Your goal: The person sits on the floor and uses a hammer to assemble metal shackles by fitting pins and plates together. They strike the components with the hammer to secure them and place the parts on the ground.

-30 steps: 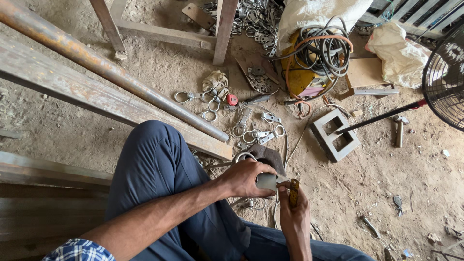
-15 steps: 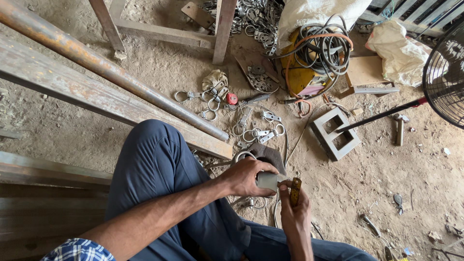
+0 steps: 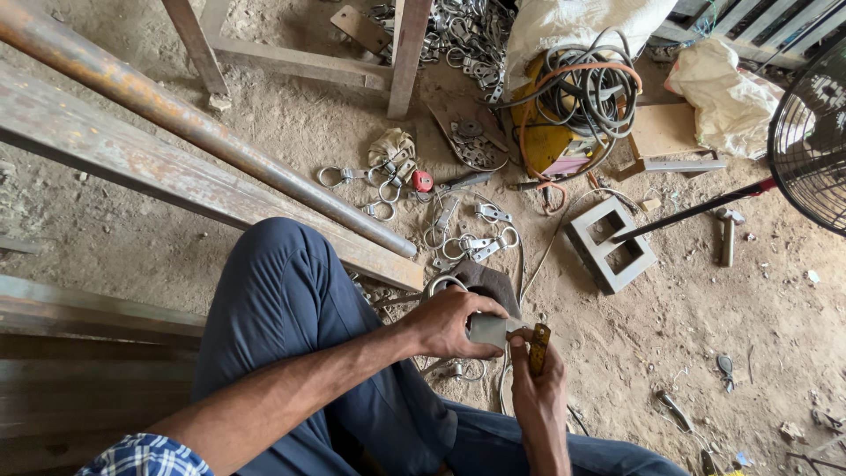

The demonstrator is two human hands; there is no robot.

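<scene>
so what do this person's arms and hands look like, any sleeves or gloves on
Both hands are bare: no gloves, rings or watch show on the left hand or the right hand. The left forearm is uncovered up to a rolled or short sleeve in a blue and white check at the picture's bottom edge. The right forearm is bare as far as it shows; any sleeve there is out of view.

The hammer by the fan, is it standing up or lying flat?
Lying flat. The hammer rests lengthwise on the sandy ground, handle toward the viewer, beside the fan.
</scene>
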